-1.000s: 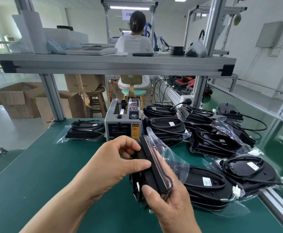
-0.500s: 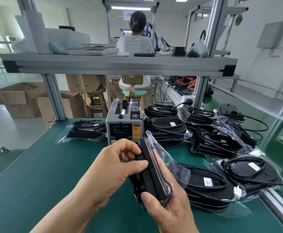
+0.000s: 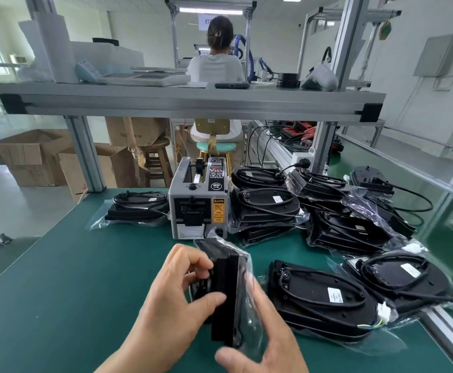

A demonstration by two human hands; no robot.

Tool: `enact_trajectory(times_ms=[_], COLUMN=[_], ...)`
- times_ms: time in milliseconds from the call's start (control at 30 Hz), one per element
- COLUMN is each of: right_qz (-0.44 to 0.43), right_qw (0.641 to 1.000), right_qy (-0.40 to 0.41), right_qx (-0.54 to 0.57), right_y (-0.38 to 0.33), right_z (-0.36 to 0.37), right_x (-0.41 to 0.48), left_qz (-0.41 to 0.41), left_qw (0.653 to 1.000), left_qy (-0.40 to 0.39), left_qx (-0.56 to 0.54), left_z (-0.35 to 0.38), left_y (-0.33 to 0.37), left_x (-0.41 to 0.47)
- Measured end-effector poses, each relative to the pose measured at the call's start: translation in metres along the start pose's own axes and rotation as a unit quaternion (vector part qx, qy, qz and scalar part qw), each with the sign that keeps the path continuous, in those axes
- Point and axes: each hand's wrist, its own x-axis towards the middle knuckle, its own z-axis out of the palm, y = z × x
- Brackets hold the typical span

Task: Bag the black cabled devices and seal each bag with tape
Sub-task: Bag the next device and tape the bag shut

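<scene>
I hold a black cabled device (image 3: pixel 224 297) on edge above the green table (image 3: pixel 58 292), wrapped in a clear plastic bag (image 3: pixel 246 305). My left hand (image 3: pixel 176 300) grips its left side, thumb on the black face and fingers curled over the top edge. My right hand (image 3: pixel 265 335) cups the bag's right side from below, its thumb under the device's near end. Just beyond stands the grey tape dispenser (image 3: pixel 198 205). One bagged device (image 3: pixel 136 208) lies to the dispenser's left.
Several bagged black devices (image 3: pixel 322 297) with coiled cables are piled right of the dispenser and along the table's right edge. An aluminium shelf (image 3: pixel 187 100) spans overhead on posts. Cardboard boxes (image 3: pixel 31 157) and a stool stand beyond the table. A person (image 3: pixel 217 63) sits with their back to me.
The bagged device has been turned more upright and edge-on. My left fingers have shifted over its top edge and my right hand has slid lower along the bag.
</scene>
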Motion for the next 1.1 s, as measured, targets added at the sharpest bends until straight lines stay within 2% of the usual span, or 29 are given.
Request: enact_trajectory(times_ms=[100,233,400,500,667,867,967,1100], right_qz=[0.044,0.084,0.067,0.039,-0.01,0.092,0.129,0.09], right_qw=[0.995,0.99,0.985,0.976,0.949,0.946,0.96,0.953], right_qy=[0.085,0.117,0.156,0.208,0.283,0.222,0.213,0.276], right_qx=[0.0,-0.01,-0.011,0.043,0.141,0.216,0.128,0.082], right_y=[-0.013,-0.025,-0.024,-0.02,-0.017,-0.018,-0.019,-0.019], right_z=[0.011,0.016,0.022,0.028,0.043,0.024,0.02,0.018], right_x=[-0.001,0.006,0.006,0.005,0.003,0.008,0.014,0.016], left_qz=[0.007,-0.056,-0.129,-0.128,-0.148,-0.168,-0.161,-0.137], left_qw=[0.998,0.984,0.971,0.973,0.965,0.962,0.971,0.987], left_qy=[0.037,0.082,0.058,0.034,0.037,0.026,0.009,-0.031], left_qx=[-0.052,-0.145,-0.195,-0.19,-0.211,-0.214,-0.179,-0.083], left_z=[0.01,0.023,0.027,0.026,0.029,0.028,0.026,0.017], left_y=[-0.008,-0.02,-0.035,-0.04,-0.047,-0.049,-0.048,-0.044], left_x=[-0.017,-0.035,-0.041,-0.038,-0.037,-0.036,-0.033,-0.023])
